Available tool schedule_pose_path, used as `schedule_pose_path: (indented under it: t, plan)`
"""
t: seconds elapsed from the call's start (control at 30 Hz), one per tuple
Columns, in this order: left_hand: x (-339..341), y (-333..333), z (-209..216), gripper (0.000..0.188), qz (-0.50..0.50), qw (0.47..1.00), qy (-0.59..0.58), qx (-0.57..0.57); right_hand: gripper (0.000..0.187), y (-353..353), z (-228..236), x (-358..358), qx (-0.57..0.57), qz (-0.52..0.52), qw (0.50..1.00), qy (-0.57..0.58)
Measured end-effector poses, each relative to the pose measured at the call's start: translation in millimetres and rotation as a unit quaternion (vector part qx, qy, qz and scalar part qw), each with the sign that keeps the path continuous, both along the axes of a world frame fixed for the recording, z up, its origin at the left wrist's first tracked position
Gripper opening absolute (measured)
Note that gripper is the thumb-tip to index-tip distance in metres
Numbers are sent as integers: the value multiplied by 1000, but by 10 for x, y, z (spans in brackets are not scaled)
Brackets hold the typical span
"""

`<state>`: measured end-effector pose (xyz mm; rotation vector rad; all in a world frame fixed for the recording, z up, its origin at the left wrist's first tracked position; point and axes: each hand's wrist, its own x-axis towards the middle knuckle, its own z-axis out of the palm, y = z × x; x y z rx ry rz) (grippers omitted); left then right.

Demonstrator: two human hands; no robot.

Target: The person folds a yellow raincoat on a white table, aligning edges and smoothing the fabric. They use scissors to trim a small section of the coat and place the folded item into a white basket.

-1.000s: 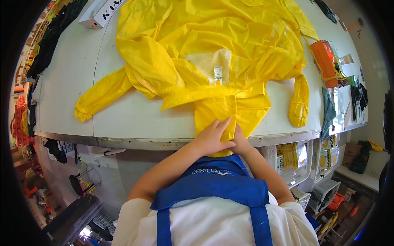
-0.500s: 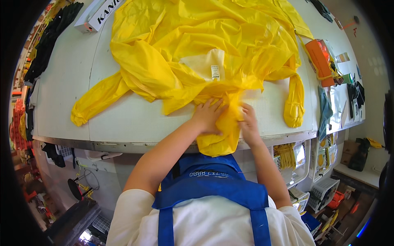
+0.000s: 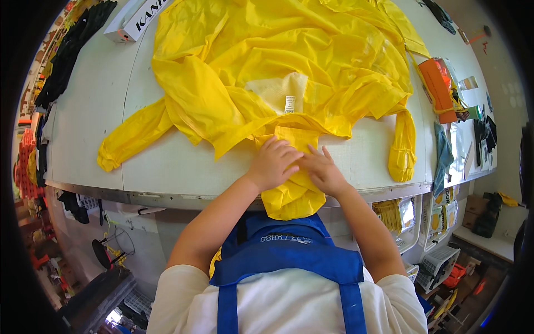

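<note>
A yellow waterproof jacket [image 3: 311, 50] lies spread in loose folds on the white worktable [image 3: 167, 161], its collar end toward me. Its hood [image 3: 295, 203] comes down over the near table edge, close to my apron. On the upper part of the hood rests my left hand [image 3: 271, 164], fingers extended over the fabric. Beside it, almost touching, my right hand [image 3: 324, 171] also lies with fingers stretched out on the yellow cloth. One sleeve [image 3: 136, 134] points out to the left; the other sleeve [image 3: 401, 153] hangs toward me at the right. A white label [image 3: 290, 104] shows on the pale inner lining.
At the far left stands a long white box [image 3: 130, 25], near dark cloth [image 3: 67, 55]. On the right lie an orange object [image 3: 436, 89], a grey-blue cloth [image 3: 443, 150] and small items. A metal strip [image 3: 161, 197] edges the table. Packaged yellow goods [image 3: 389, 214] sit in bins below.
The twisted, blurred part of the hood now lies flatter and squarer near the collar. My right hand has moved left onto it, close to my left hand.
</note>
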<state>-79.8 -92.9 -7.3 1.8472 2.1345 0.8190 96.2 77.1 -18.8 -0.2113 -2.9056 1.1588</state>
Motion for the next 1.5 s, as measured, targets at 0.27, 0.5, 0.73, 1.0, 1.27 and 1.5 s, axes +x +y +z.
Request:
schedule_pose_path:
  t: [0.27,0.5,0.73,1.0,1.27,1.5]
  plan:
    - [161,-149,-198,54,24,992,74,-97,45,-180,537,181,158,211,959,100]
    - [-121,-199,204,44,125,991,19,36,22,-162,86,-552,41,-241,968,-49]
    - [333,-297,59,32,70,997,12,23,30,-206,283,-627,35,-267,954,-131]
    - [268,-244,61,22,89,995,-30,45,37,-261,157,-230,221,15,965,141]
    - [-212,23,-100,21,133,953,-233,-138,27,-200,397,-554,255,8,946,200]
    - [-169,62,141,23,138,990,-3,-17,21,204,109,-789,52,52,997,-13]
